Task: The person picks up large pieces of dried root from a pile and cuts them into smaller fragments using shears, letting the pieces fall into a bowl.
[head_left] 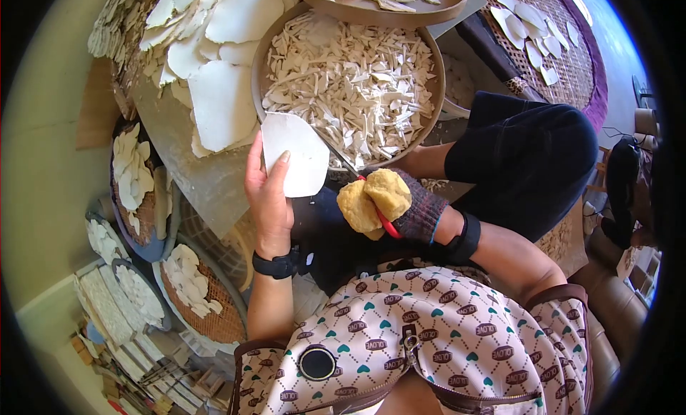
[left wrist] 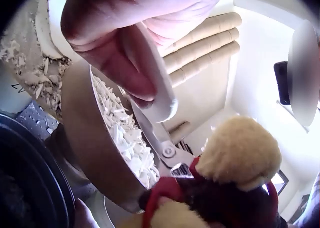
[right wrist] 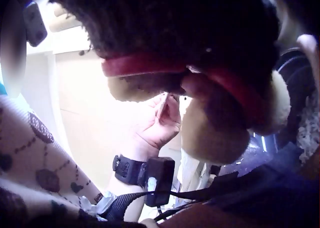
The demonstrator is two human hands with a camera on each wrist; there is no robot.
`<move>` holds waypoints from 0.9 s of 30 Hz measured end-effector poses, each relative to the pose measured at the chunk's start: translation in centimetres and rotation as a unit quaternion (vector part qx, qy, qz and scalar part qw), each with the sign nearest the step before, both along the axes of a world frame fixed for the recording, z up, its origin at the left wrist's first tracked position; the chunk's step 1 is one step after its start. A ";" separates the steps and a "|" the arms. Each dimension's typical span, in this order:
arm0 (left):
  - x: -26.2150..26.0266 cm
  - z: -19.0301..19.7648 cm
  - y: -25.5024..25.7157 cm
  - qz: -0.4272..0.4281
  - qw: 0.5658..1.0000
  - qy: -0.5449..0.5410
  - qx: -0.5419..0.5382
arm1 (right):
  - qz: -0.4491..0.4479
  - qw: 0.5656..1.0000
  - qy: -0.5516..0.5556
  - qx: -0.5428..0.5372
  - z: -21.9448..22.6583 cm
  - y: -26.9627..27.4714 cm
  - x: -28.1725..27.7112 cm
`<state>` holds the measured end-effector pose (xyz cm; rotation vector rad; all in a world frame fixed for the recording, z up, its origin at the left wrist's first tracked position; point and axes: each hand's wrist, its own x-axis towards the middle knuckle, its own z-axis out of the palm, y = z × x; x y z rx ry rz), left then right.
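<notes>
My left hand [head_left: 271,204] pinches a thin white slice [head_left: 296,158] by its left edge, thumb on the face and fingers behind. In the left wrist view the slice [left wrist: 162,95] is seen nearly edge-on between thumb and fingers. A knitted glove covers my right hand [head_left: 429,209], which grips red-handled scissors [head_left: 389,223] padded with yellow foam [head_left: 389,192]. Their metal blades [left wrist: 155,133] point up and left, toward the slice's right edge. Beyond both hands is a round pan [head_left: 259,79] full of white cut strips [head_left: 357,93].
Large white slices [head_left: 225,104] are piled left of the pan. Another round tray [head_left: 393,16] overlaps its far rim. Woven trays with slices stand at the right [head_left: 586,65] and lower left [head_left: 214,326]. A bent knee [head_left: 536,129] is close on the right.
</notes>
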<state>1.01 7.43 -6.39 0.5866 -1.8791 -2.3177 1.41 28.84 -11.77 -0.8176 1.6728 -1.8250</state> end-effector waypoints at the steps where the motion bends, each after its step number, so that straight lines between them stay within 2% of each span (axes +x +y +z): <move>1: -0.1 0.1 0.1 0.001 1.000 0.006 0.004 | 0.001 1.000 0.012 0.006 0.4 0.1 -0.1; 5: -0.1 0.9 0.2 -0.009 1.000 0.000 0.005 | -0.009 0.996 0.080 0.029 0.2 0.0 0.1; 7: 0.2 1.0 0.3 -0.028 1.000 -0.007 0.002 | -0.019 0.999 -0.018 0.021 -0.5 -0.2 0.5; 9: 0.7 0.9 0.6 -0.056 0.998 -0.006 0.002 | -0.020 0.997 -0.070 0.016 -0.6 0.0 0.6; 16: 0.8 0.3 -0.2 -0.078 0.996 -0.037 0.027 | 0.008 0.998 -0.052 0.021 -0.2 0.6 0.1; 18: 0.7 0.2 -0.3 -0.076 0.996 -0.030 0.020 | 0.021 0.993 -0.116 -0.027 -0.2 0.7 -0.1; 19: 0.7 0.3 -0.5 -0.087 0.995 -0.036 0.015 | 0.031 0.977 -0.197 -0.075 -0.3 0.8 0.0; 21: 0.6 0.9 -0.9 -0.109 0.993 -0.050 0.005 | 0.035 0.928 -0.327 -0.177 -0.7 0.7 0.4; 23: 0.5 1.9 -1.3 -0.167 0.984 -0.065 0.002 | 0.022 0.860 -0.423 -0.285 -0.9 0.4 1.0; 25: 0.6 2.4 -1.5 -0.210 0.975 -0.074 -0.011 | 0.021 0.905 -0.351 -0.240 -1.0 0.6 1.0; 27: 0.3 2.6 -1.9 -0.233 0.969 -0.072 -0.037 | 0.037 0.906 -0.352 -0.231 -0.8 0.8 0.5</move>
